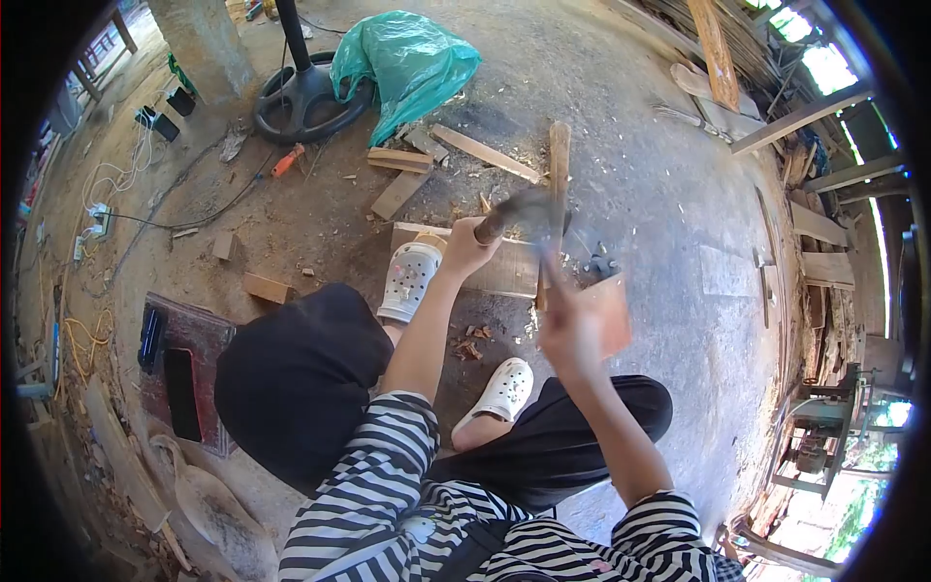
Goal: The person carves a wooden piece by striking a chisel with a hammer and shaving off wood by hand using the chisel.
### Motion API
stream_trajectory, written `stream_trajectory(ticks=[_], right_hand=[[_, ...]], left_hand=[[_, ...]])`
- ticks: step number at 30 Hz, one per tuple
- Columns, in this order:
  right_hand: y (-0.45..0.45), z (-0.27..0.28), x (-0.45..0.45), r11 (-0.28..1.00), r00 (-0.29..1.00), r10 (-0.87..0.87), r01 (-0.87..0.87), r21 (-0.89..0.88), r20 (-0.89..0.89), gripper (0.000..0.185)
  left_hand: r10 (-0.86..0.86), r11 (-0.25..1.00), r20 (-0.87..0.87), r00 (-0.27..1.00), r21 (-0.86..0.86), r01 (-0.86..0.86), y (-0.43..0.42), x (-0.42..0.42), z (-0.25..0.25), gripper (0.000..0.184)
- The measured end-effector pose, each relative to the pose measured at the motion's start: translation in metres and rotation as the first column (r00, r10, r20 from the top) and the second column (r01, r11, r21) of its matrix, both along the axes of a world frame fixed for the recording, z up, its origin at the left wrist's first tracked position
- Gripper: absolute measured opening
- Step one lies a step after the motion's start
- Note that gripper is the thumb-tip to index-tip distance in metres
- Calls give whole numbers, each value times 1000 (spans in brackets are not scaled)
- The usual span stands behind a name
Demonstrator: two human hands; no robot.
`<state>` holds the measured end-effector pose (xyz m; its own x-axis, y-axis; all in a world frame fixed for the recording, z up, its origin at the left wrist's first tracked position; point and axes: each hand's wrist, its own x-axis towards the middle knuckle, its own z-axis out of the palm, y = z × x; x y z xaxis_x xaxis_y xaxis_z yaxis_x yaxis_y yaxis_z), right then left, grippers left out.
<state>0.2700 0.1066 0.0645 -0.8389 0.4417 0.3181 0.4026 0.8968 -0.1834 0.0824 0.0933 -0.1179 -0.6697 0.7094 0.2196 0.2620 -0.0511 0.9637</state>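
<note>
My left hand (470, 250) is closed around the round wooden handle (491, 230) of a tool; its dark far part is blurred, so the exact kind is unclear. My right hand (570, 335), smeared by motion, grips a second wooden-handled tool (555, 279) that points up toward the first; its end is also blurred. Both hands are above a light wooden plank (499, 274) on the floor, with my white clog (411, 276) at its left end. A narrow wooden strip (560, 160) runs past the plank's right end. A reddish-brown flat piece (608, 315) lies beside my right hand.
Wood offcuts (400, 194) and shavings lie ahead, near a green plastic bag (417, 73) and a black wheel-shaped base (310, 102). An orange-handled tool (288, 160) lies left. Cables and a phone (181, 393) on a dark board are farther left. Timber (819, 223) lines the right side.
</note>
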Motion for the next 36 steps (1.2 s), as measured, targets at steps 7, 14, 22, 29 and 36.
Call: stream_trajectory(ticks=[7,14,22,29,36], right_hand=[[10,50,-6,960,984,5,-54,-273,-177,62],[2,-26,0,980,953,64,-116,-162,-297,66],[5,42,-15,913,969,-31,-73,-402,-246,57],[20,45,20,852,859,-293,34,-523,-420,48],[14,-76,-9,554,742,-613,157,-818,-272,51]], left_hand=[[22,1000,22,1000,6,-22,-5,-4,1,24],[25,1000,-8,1000,7,-25,-5,-5,-6,17],[146,989,300,943,-11,-149,-28,-14,-52,27],[53,939,484,873,273,-208,-34,-26,5,28],[15,996,241,970,84,-36,-27,-23,30,28]])
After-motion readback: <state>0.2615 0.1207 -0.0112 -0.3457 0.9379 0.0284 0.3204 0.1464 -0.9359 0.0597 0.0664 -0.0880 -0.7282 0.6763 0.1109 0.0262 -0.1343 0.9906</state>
